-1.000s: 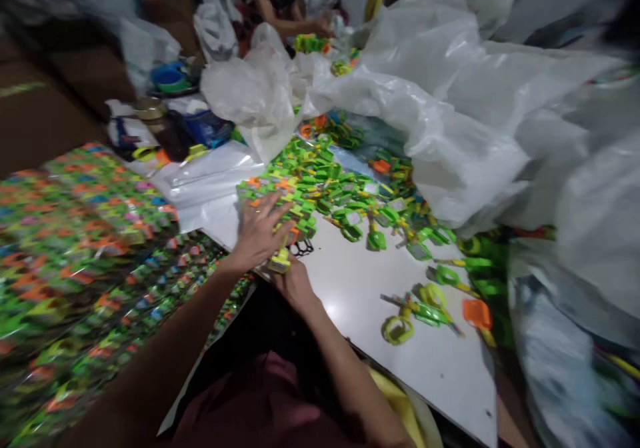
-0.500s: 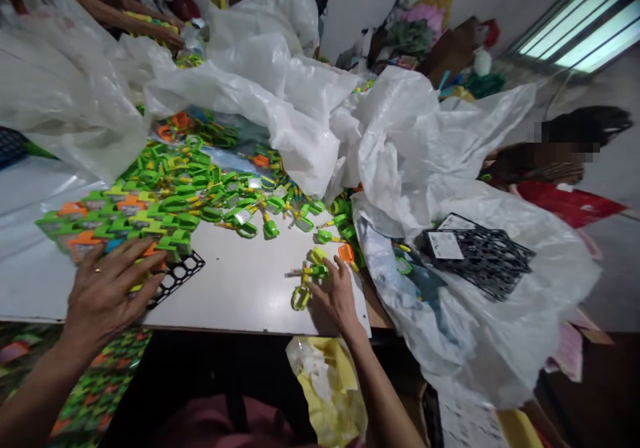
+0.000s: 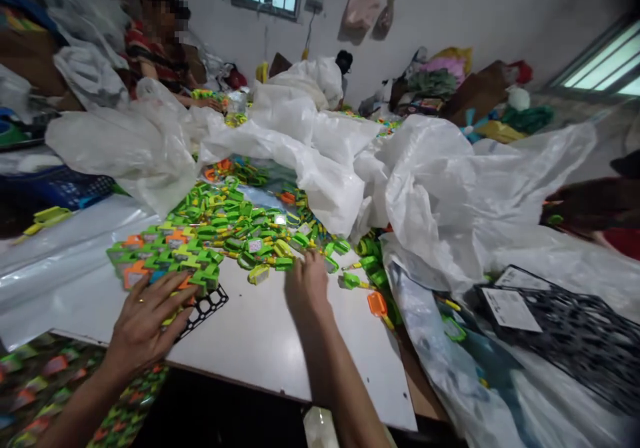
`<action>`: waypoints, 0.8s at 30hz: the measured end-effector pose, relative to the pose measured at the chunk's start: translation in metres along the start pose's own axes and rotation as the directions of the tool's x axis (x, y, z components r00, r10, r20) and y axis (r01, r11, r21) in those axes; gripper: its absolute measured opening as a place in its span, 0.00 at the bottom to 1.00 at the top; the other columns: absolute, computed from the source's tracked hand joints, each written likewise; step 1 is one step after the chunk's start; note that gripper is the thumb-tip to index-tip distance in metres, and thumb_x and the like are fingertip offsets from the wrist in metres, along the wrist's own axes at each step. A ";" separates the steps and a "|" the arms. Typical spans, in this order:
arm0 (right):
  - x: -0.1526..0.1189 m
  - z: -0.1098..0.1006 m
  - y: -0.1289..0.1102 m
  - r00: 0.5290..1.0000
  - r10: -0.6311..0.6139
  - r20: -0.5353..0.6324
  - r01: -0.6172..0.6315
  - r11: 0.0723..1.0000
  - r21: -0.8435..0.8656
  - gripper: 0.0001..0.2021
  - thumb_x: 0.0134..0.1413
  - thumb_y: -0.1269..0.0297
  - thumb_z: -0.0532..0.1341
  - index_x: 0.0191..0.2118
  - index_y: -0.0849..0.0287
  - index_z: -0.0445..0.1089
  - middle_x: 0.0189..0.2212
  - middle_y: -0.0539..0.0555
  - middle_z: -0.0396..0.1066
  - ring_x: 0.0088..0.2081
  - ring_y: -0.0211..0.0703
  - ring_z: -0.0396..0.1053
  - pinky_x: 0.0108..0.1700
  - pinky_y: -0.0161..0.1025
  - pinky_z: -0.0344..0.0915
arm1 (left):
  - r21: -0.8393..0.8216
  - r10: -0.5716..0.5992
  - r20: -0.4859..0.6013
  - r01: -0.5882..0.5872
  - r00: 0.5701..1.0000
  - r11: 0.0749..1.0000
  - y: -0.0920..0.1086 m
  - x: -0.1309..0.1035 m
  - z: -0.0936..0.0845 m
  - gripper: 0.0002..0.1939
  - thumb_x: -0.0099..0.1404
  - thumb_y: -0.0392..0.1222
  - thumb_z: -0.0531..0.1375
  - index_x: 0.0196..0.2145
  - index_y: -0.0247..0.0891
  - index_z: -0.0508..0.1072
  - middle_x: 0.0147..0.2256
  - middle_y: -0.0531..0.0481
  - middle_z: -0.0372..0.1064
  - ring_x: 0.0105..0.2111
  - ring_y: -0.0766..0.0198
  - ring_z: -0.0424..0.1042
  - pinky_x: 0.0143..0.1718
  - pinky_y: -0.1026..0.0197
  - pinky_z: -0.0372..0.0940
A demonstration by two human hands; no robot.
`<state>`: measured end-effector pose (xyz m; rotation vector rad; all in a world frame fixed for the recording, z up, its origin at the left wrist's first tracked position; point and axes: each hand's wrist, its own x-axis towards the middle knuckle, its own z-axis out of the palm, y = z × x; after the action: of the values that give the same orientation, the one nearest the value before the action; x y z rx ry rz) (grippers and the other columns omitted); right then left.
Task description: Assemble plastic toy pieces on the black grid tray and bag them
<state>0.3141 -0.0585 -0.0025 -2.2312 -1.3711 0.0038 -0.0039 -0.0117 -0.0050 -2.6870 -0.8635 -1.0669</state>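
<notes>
My left hand (image 3: 150, 311) lies over the near right end of a packed block of green, orange and yellow plastic pieces (image 3: 167, 251), fingers spread and touching them. The block stands in a black lattice tray (image 3: 205, 311), whose bare end sticks out at the right. My right hand (image 3: 311, 281) is at the near edge of a loose heap of green pieces with yellow pencil-like stems (image 3: 245, 225). Its fingers point away and downward among them; their tips are hidden, and any hold cannot be made out. A yellow-green piece (image 3: 259, 275) lies left of it.
White plastic sheets (image 3: 330, 188) rise behind the heap. At the right are stacked black lattice trays (image 3: 550, 328) with white labels. An orange piece (image 3: 377, 305) lies near the right edge of the white tabletop (image 3: 250, 341). A person (image 3: 160, 55) sits at the far left.
My right hand has moved away from me, from the near right of the tabletop to the heap's edge. The small cluster there is gone from that spot. The view has swung left and up.
</notes>
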 end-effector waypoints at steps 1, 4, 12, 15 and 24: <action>0.009 -0.010 0.008 0.999 0.045 0.017 -0.044 0.997 -0.070 0.17 0.62 0.70 0.50 0.52 0.64 0.69 0.50 0.64 0.67 0.51 0.50 0.64 0.51 0.41 0.61 | -0.007 -0.001 -0.004 0.001 1.000 1.000 0.000 -0.001 0.001 0.17 0.66 0.39 0.57 0.52 0.45 0.69 0.54 0.44 0.70 0.53 0.49 0.70 0.63 0.40 0.52; 0.040 -0.026 0.020 0.983 0.124 0.135 -0.086 0.962 -0.258 0.15 0.60 0.76 0.49 0.45 0.68 0.72 0.44 0.65 0.70 0.45 0.48 0.67 0.45 0.38 0.61 | -0.019 0.005 0.002 -0.005 1.000 1.000 -0.003 -0.002 0.002 0.17 0.65 0.38 0.57 0.52 0.44 0.70 0.55 0.43 0.69 0.55 0.49 0.69 0.63 0.41 0.50; 0.040 -0.031 0.032 0.983 0.108 0.149 -0.095 0.991 -0.096 0.10 0.61 0.67 0.53 0.40 0.66 0.70 0.32 0.60 0.70 0.32 0.45 0.67 0.35 0.37 0.60 | -0.175 -0.209 -0.053 0.197 0.977 0.965 0.012 0.010 -0.006 0.15 0.69 0.34 0.51 0.51 0.41 0.70 0.50 0.47 0.73 0.54 0.61 0.70 0.64 0.49 0.53; -0.003 -0.017 -0.002 0.971 -0.058 0.231 -0.057 0.885 0.462 0.15 0.61 0.55 0.53 0.42 0.62 0.68 0.29 0.54 0.69 0.29 0.41 0.65 0.30 0.35 0.60 | -0.199 -0.250 -0.081 0.230 0.965 0.953 0.014 0.012 -0.003 0.13 0.69 0.34 0.51 0.47 0.40 0.72 0.48 0.47 0.75 0.52 0.62 0.71 0.64 0.47 0.53; -0.103 0.048 -0.099 0.797 -0.325 0.509 -0.341 0.454 0.823 0.15 0.53 0.52 0.60 0.37 0.60 0.69 0.28 0.51 0.69 0.27 0.39 0.62 0.29 0.35 0.62 | -0.249 -0.271 -0.119 0.235 0.955 0.940 0.014 0.008 0.000 0.11 0.68 0.35 0.53 0.43 0.39 0.74 0.46 0.45 0.76 0.51 0.61 0.72 0.62 0.46 0.56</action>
<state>0.1692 -0.0886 -0.0288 -1.2673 -1.1685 1.2945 0.0087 -0.0193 0.0016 -2.6790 -1.1458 -1.4942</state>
